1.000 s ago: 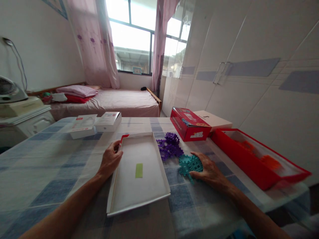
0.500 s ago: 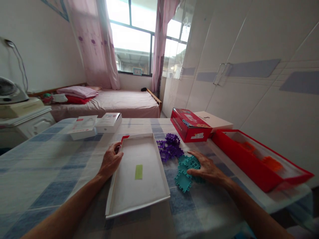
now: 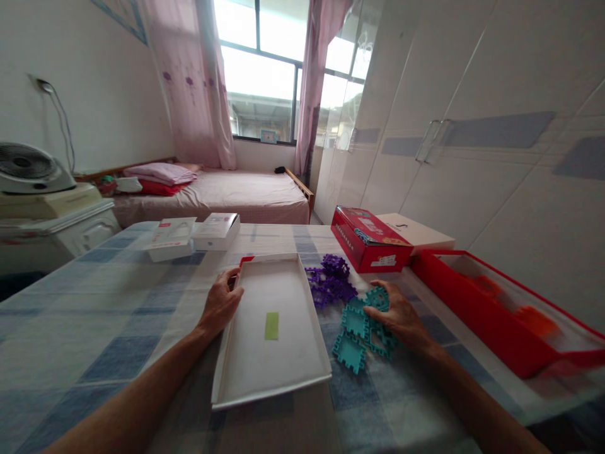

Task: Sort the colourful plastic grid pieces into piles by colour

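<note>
A shallow white box lid point(image 3: 293, 353) lies open-side up on the checked tablecloth, with a small green strip point(image 3: 271, 325) inside. My left hand point(image 3: 221, 306) rests against the lid's left rim, fingers curled on its edge. My right hand point(image 3: 401, 317) lies spread on a cluster of teal interlocking plastic pieces point(image 3: 358, 335) right of the lid. A pile of purple interlocking pieces point(image 3: 332, 284) sits just beyond the teal ones.
A closed red box point(image 3: 370, 239) and a white box point(image 3: 416, 232) stand behind the pieces. An open red tray point(image 3: 496, 315) with orange pieces lies at the right table edge. Two small white boxes point(image 3: 191, 234) sit far left. A fan point(image 3: 28, 167), bed and wardrobe surround the table.
My right hand has slid over the teal pieces, spreading them towards me and the lid. The left hand stays on the lid's rim. The view has shifted slightly.
</note>
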Demonstrator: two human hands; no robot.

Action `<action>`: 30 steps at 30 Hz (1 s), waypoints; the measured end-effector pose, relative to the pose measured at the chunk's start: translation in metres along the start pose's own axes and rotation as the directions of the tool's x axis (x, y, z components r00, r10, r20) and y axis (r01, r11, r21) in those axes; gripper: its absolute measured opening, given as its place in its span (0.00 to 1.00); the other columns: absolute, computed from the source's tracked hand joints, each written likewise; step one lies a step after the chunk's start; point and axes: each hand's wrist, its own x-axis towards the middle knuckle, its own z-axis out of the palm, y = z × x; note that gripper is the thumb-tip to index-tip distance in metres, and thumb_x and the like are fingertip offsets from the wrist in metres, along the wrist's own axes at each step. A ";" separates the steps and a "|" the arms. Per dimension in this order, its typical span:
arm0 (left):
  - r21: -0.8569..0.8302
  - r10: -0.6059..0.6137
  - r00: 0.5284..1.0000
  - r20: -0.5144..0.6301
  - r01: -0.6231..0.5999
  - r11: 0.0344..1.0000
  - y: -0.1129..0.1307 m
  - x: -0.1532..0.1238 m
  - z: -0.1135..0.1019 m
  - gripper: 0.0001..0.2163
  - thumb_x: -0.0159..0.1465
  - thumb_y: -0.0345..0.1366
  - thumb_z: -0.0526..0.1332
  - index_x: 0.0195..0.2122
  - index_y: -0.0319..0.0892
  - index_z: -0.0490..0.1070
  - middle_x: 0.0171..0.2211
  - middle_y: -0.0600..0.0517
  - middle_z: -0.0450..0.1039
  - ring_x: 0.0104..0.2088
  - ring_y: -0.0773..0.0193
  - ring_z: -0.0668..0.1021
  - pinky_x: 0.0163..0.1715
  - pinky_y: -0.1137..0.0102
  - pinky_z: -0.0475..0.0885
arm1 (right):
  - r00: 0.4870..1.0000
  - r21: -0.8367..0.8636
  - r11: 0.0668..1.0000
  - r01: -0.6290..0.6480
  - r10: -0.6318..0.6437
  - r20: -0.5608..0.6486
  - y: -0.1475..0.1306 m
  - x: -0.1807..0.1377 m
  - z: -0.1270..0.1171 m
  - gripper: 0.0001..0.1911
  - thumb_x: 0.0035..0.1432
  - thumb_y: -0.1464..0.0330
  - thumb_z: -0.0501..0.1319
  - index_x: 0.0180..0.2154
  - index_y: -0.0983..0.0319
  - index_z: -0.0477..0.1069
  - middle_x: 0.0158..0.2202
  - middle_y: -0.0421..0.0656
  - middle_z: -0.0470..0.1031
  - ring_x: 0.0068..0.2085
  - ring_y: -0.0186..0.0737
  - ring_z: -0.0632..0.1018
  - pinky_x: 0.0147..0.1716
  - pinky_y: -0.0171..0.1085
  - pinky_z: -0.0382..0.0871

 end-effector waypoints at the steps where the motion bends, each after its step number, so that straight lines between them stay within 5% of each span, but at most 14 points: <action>1: -0.012 0.001 1.000 -0.003 -0.002 1.000 0.001 -0.001 0.000 0.24 0.47 0.30 0.53 0.48 0.37 0.68 0.46 0.46 0.73 0.45 0.58 0.76 0.49 0.64 0.70 | 1.000 -0.003 1.000 -0.018 0.018 0.015 0.001 0.001 0.000 0.30 0.45 0.59 0.61 0.51 0.60 0.64 0.49 0.47 0.70 0.47 0.46 0.74 0.46 0.42 0.66; 5: -0.006 0.004 1.000 -0.022 -0.004 1.000 0.005 -0.003 0.000 0.23 0.48 0.28 0.53 0.47 0.37 0.68 0.45 0.46 0.73 0.45 0.58 0.76 0.51 0.63 0.68 | 0.991 -0.009 0.997 -0.082 0.083 0.101 0.003 0.002 0.001 0.30 0.47 0.56 0.60 0.51 0.59 0.63 0.40 0.45 0.74 0.39 0.45 0.76 0.40 0.41 0.69; 11: -0.061 -0.021 1.000 -0.001 0.021 0.998 0.015 -0.005 -0.001 0.24 0.47 0.28 0.53 0.48 0.35 0.68 0.45 0.44 0.74 0.45 0.57 0.77 0.48 0.63 0.71 | 0.997 -0.008 0.999 0.043 -0.043 -0.066 0.006 0.002 0.005 0.25 0.46 0.56 0.61 0.44 0.60 0.64 0.42 0.46 0.71 0.41 0.45 0.74 0.42 0.41 0.67; 22: -0.048 -0.139 0.990 -0.022 0.137 0.989 -0.001 0.006 -0.013 0.27 0.53 0.35 0.57 0.56 0.39 0.60 0.55 0.40 0.68 0.53 0.50 0.72 0.51 0.56 0.68 | 0.988 0.069 0.993 0.097 -0.088 -0.127 -0.003 -0.008 0.008 0.22 0.49 0.64 0.63 0.46 0.59 0.61 0.43 0.42 0.68 0.44 0.40 0.70 0.45 0.39 0.64; 30: -0.028 -0.218 0.976 -0.005 0.218 0.976 0.007 0.005 -0.017 0.29 0.51 0.38 0.57 0.56 0.40 0.62 0.52 0.42 0.71 0.49 0.52 0.76 0.38 0.66 0.75 | 0.986 0.081 0.992 0.098 -0.086 -0.146 0.001 -0.009 0.011 0.23 0.48 0.65 0.63 0.47 0.59 0.61 0.43 0.42 0.67 0.44 0.40 0.71 0.45 0.39 0.64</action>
